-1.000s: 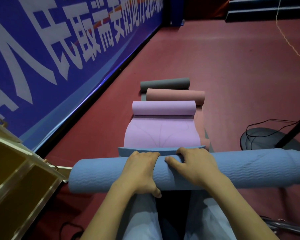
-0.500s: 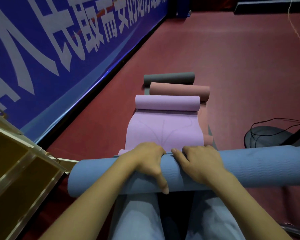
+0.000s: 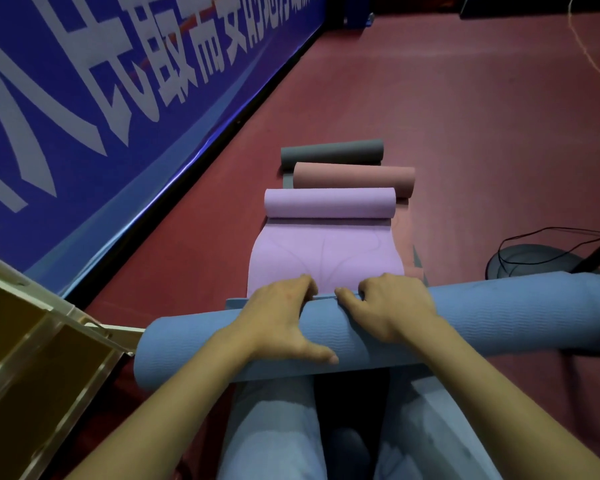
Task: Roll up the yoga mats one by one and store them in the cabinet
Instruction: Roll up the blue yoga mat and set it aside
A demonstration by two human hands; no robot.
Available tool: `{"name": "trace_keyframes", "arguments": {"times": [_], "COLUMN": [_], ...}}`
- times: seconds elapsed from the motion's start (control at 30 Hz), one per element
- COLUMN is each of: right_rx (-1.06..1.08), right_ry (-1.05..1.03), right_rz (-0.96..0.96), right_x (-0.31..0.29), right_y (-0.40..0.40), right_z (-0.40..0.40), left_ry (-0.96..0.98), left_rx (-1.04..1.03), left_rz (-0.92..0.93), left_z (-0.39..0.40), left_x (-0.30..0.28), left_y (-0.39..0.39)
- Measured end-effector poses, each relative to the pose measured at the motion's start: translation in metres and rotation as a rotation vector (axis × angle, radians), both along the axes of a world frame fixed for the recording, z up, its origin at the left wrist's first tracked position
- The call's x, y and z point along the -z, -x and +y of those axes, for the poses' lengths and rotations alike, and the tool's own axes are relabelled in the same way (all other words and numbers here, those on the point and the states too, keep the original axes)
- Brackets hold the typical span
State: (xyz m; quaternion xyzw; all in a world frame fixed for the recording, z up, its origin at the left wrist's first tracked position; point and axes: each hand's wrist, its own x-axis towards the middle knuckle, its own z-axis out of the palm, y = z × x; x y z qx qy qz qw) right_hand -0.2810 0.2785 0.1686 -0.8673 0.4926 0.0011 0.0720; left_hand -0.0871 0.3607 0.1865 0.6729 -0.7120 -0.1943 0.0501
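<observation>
Floor: red sports flooring (image 3: 465, 116) is running along a blue banner wall (image 3: 84, 98) with white characters
Blue mat: the rolled blue yoga mat (image 3: 499, 320) is lying crosswise over the person's knees, its last flap (image 3: 236, 301) still flat on the floor
Left hand: the left hand (image 3: 281, 317) is curling over the top of the roll, thumb on the near side
Right hand: the right hand (image 3: 392, 306) is gripping the roll just beside the left, the two nearly touching
Other mats: the lilac mat (image 3: 326, 251) is lying half rolled beyond, then the pink roll (image 3: 354, 176) and the grey roll (image 3: 331, 154)
Cabinet: the wooden cabinet (image 3: 32, 358) is standing at lower left, near the roll's left end
Cable: a black cable (image 3: 551, 237) is looping over a dark round base (image 3: 534, 259) on the right
</observation>
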Motion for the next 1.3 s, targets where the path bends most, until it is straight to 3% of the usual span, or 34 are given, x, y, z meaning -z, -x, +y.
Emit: {"name": "trace_keyframes", "arguments": {"times": [0.17,0.27,0.53,0.9,1.3], "right_rx": [-0.04,-0.056,-0.009,0.075,0.213], "right_ry": [-0.058,-0.034,-0.004,-0.155,-0.541], "right_rz": [0.016,-0.012,0.075,0.288,0.33], "right_x": [-0.002,-0.002,-0.011,-0.031,-0.022], "right_y": [-0.005,-0.004,0.018,0.018,0.06], "right_z": [-0.003,0.0,-0.012,-0.003,0.019], "left_ry": [0.011,-0.019,-0.161,-0.15,-0.518], "left_rx": [0.114,0.113,0.134,0.224,0.286], "left_rz": [-0.37,-0.425,-0.417,-0.424,-0.121], "left_z": [0.014,0.01,-0.021,-0.015,-0.009], "left_x": [-0.001,-0.001,-0.011,-0.015,-0.02], "left_y": [0.012,0.018,0.016,0.021,0.054]}}
